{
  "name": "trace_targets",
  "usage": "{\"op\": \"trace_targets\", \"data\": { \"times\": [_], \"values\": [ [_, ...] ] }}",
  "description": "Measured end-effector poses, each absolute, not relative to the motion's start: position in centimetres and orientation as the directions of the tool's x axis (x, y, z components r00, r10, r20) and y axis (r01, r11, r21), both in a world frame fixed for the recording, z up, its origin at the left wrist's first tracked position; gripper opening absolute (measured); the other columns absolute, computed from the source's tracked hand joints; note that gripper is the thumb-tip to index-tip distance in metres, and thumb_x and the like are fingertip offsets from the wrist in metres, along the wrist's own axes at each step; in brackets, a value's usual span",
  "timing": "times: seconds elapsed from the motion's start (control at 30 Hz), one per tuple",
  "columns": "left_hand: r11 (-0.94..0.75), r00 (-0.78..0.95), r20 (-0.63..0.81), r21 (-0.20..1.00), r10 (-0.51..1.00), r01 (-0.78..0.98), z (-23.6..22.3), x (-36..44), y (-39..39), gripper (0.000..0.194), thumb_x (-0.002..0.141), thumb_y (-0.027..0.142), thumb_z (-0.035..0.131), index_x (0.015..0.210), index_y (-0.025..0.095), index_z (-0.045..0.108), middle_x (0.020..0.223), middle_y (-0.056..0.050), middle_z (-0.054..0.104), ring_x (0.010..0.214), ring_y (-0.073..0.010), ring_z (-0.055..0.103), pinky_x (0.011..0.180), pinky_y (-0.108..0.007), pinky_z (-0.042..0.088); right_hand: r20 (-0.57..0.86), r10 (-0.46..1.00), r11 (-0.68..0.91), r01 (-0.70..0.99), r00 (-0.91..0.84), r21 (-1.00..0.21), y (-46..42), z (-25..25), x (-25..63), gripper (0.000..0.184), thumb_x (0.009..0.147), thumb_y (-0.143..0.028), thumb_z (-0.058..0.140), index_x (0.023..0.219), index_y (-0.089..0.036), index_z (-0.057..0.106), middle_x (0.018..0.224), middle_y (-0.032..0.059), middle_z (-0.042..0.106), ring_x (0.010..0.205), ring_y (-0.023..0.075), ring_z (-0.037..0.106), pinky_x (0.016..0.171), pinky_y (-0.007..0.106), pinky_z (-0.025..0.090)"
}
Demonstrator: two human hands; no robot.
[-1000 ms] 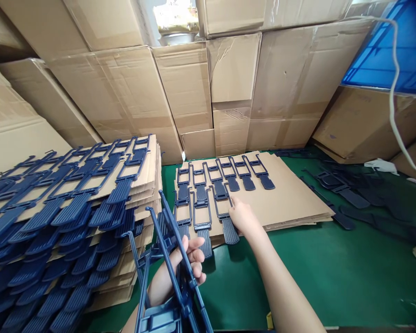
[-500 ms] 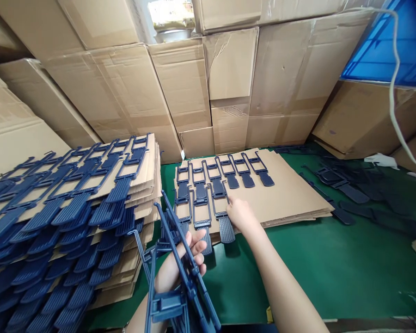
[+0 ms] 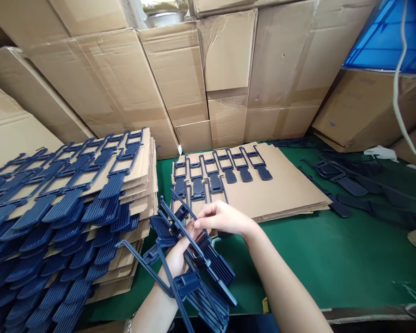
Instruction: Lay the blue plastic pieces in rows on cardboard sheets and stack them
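Several navy plastic frames with ribbed flaps point(image 3: 219, 264) hang in a loose bundle from my left hand point(image 3: 178, 257), which is closed around them at the front centre. My right hand point(image 3: 225, 217) has come to the bundle, its thumb and fingers pinched on the upper part of one frame; its fingertips are partly hidden. Just beyond, matching frames point(image 3: 245, 173) lie in two rows on a cardboard sheet point(image 3: 287, 189). The held bundle and my right hand cover part of the nearer row.
A tall stack of cardboard sheets layered with the same frames point(image 3: 113, 185) stands at left. More dark plastic parts point(image 3: 350, 185) lie loose on the green table point(image 3: 298, 259) at right. Cardboard boxes point(image 3: 111, 83) wall off the back. A white cable point(image 3: 397, 92) hangs at right.
My right hand has moved from the laid-out row back left to the bundle and pinched a frame there. The bundle has turned in my left hand. The view has shifted slightly.
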State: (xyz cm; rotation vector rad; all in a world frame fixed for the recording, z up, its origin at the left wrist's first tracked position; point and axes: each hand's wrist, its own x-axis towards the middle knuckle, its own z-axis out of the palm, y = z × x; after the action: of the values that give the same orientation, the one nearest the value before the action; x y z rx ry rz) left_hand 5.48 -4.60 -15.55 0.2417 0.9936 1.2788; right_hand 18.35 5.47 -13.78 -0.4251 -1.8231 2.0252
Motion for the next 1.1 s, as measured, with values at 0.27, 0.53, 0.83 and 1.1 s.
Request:
{"op": "trace_targets", "data": {
  "times": [0.27,0.53,0.83,1.1],
  "values": [
    [0.267,0.000,-0.348,0.719,0.937,-0.641,-14.2,6.3,-4.8,0.055,0.083,0.014,0.045,0.133,0.033,0.029,0.131,-0.003,0.046,0.107,-0.0163,0.054,0.069,-0.023,0.051,0.097,0.614,-0.354,-0.383,-0.783,-0.853,6.5,-14.6,18.6,0.023,0.068,-0.034,0.066,0.070,-0.013,0.055,0.074,0.0006,0.058,0.064,0.0087,0.055,0.059,0.020,0.045],
    [0.305,0.250,-0.177,0.627,0.952,-0.717,-17.0,4.7,-5.1,0.042,0.087,0.014,0.030,0.117,0.034,0.052,0.133,0.004,0.042,0.120,-0.0147,0.041,0.091,-0.031,0.042,-0.046,0.928,-0.324,-0.739,-0.370,-0.591,9.4,-14.5,21.1,0.042,0.062,-0.050,0.067,0.077,-0.020,0.043,0.107,-0.0018,0.054,0.070,0.0117,0.058,0.057,0.025,0.049],
    [0.373,0.284,-0.243,0.566,0.928,-0.735,-14.5,5.3,-5.6,0.046,0.085,0.003,0.032,0.108,0.033,0.058,0.113,0.008,0.060,0.103,-0.0094,0.056,0.087,-0.027,0.046,0.036,0.989,0.001,0.238,0.141,-0.971,11.8,-17.5,23.1,0.063,0.058,-0.051,0.066,0.105,-0.019,0.041,0.090,0.0021,0.049,0.071,0.0137,0.053,0.059,0.026,0.045],
    [0.376,0.221,-0.327,0.555,0.919,-0.742,-15.1,5.0,-5.9,0.044,0.083,0.003,0.037,0.105,0.033,0.060,0.108,0.007,0.063,0.093,-0.0103,0.060,0.081,-0.028,0.050,0.050,0.998,0.016,0.725,0.026,-0.689,9.9,-17.0,21.1,0.055,0.066,-0.040,0.061,0.112,-0.013,0.045,0.112,0.0113,0.041,0.087,0.0213,0.054,0.073,0.029,0.043]
  ]
}}
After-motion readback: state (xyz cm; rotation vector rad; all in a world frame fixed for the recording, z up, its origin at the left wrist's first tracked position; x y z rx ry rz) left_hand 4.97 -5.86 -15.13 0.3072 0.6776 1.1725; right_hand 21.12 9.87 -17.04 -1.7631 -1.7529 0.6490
